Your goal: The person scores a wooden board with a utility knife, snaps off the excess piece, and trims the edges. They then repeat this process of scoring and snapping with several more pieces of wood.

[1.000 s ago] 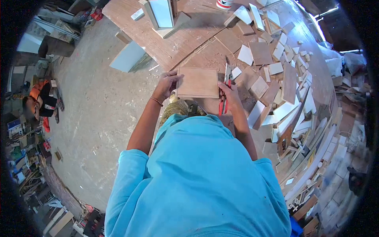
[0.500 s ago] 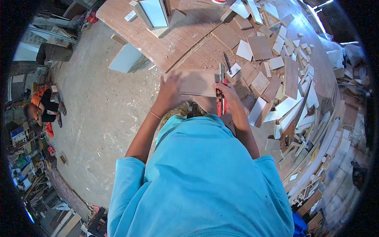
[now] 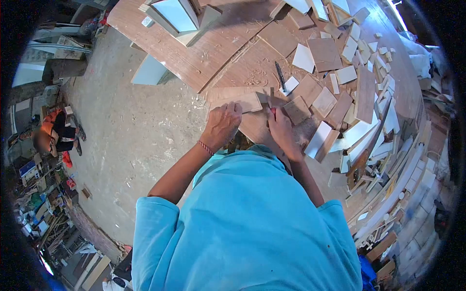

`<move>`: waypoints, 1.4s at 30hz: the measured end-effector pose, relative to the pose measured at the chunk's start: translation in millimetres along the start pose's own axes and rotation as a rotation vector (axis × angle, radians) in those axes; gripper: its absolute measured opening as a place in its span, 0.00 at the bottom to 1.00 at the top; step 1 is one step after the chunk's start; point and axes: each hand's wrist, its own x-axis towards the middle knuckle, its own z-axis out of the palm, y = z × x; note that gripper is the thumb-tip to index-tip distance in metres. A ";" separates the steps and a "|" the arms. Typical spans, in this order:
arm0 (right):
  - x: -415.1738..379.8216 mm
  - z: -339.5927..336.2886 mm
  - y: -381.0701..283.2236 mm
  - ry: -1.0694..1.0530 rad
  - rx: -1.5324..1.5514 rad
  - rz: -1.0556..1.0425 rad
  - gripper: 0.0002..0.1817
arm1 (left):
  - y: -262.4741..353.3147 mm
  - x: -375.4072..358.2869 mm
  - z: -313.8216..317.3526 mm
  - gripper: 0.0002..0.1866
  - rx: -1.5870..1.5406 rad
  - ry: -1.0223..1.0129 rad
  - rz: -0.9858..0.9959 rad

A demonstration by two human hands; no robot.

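Note:
A flat wooden board [image 3: 250, 102] lies at the near corner of the wooden table, tilted against its earlier line. My left hand [image 3: 224, 121], with a braided band at the wrist, is closed on the board's left end. Just right of the board, my right hand [image 3: 280, 127] is closed around the red handle of a cutting tool [image 3: 273, 111]. The tool's metal part is blurred near the board's right end. Beyond that hand lie a black pen-like item [image 3: 280, 76] and a small white piece [image 3: 289, 86].
Many wooden and white offcuts [image 3: 324, 55] cover the table's right side. A box-like wooden piece [image 3: 177, 18] stands on the wooden table [image 3: 228, 29] at the back. A white-faced panel [image 3: 149, 71] is beside the table's left edge. Another person [image 3: 53, 131] sits far left.
The board has turned, and my left hand has moved right and closed on it. The red-handled tool, upright and plainly visible before, is now mostly covered by my right hand.

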 end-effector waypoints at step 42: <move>15.9 -5.4 -20.1 -0.216 -0.329 0.106 0.09 | -22.3 52.6 -5.5 0.19 -0.253 -0.287 -0.122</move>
